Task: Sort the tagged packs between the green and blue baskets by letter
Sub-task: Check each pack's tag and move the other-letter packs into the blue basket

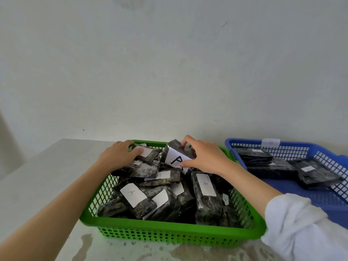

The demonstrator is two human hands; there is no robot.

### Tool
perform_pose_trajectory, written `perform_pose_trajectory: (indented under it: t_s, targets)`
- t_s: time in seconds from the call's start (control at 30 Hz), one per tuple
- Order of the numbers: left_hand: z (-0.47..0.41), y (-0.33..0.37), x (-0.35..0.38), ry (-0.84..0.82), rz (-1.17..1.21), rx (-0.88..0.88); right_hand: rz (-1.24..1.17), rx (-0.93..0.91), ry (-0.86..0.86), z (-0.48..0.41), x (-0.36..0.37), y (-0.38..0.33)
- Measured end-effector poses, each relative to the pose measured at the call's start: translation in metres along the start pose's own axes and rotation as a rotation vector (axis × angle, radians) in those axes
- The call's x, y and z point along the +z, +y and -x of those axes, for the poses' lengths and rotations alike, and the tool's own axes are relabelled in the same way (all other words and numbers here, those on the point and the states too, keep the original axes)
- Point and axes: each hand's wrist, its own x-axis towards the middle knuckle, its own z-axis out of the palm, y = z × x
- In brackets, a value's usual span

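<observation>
My right hand (203, 157) pinches a tagged pack (176, 156) atop the heaped green basket (169, 226), and my left hand (118, 153) grips another pack (148, 153) beside it. Two baskets stand side by side on the table (47, 176). The blue basket (244, 143) holds three packs (254, 156).

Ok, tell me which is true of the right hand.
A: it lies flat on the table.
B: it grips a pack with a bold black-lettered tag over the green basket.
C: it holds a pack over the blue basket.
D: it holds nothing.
B: the right hand curls its fingers and thumb round the pack with the bold black-lettered tag, above the green basket, not the blue basket.
</observation>
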Motion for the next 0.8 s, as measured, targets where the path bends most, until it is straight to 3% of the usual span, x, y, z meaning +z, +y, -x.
perform_pose_trajectory:
  t_s: [0.13, 0.23, 0.33, 0.5, 0.8]
  targets:
    - [0.003, 0.005, -0.002, -0.016, -0.048, 0.016, -0.409, 0.108, 0.065, 0.008, -0.006, 0.004]
    - [0.004, 0.011, -0.001, 0.059, -0.164, 0.127, -0.726, 0.298, 0.180, 0.009, -0.016, 0.018]
    - [0.004, 0.020, -0.001, 0.005, -0.115, 0.243, -0.880, 0.435, 0.274, 0.012, -0.023, 0.037]
    - [-0.011, 0.037, -0.011, -0.145, -0.067, 0.329, -0.998, 0.527, 0.328, 0.015, -0.029, 0.057]
    - [-0.012, 0.053, -0.024, -0.387, -0.100, 0.413, -0.934, 0.400, 0.186, -0.003, -0.024, 0.040]
